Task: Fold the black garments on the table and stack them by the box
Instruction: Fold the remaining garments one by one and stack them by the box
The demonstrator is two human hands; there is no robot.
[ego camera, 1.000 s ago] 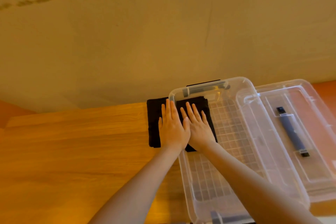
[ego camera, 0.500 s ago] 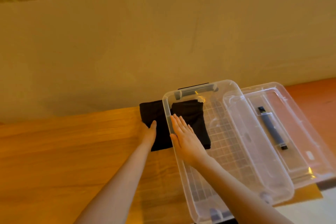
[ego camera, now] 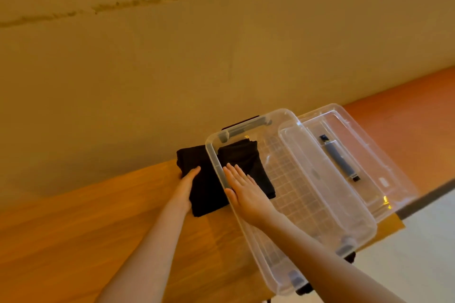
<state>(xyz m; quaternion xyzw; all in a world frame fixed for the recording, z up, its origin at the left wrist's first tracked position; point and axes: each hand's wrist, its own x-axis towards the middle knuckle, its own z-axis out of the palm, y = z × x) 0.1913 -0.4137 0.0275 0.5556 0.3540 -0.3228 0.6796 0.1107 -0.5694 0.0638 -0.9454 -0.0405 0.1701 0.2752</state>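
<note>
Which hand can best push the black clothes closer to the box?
Probably the left hand: it rests on the folded black garment's outer edge, away from the clear plastic box. The right hand lies flat by the box's rim.

Garment (ego camera: 209, 187) under my fingers (ego camera: 237, 174): plain black. Box (ego camera: 307, 204) clear, grid-patterned floor, grey handle (ego camera: 243, 128). Lid (ego camera: 384, 162) clear, dark grey latch (ego camera: 339, 158). Counter (ego camera: 73, 241) orange-brown woodgrain. Wall (ego camera: 197, 56) tan.
</note>
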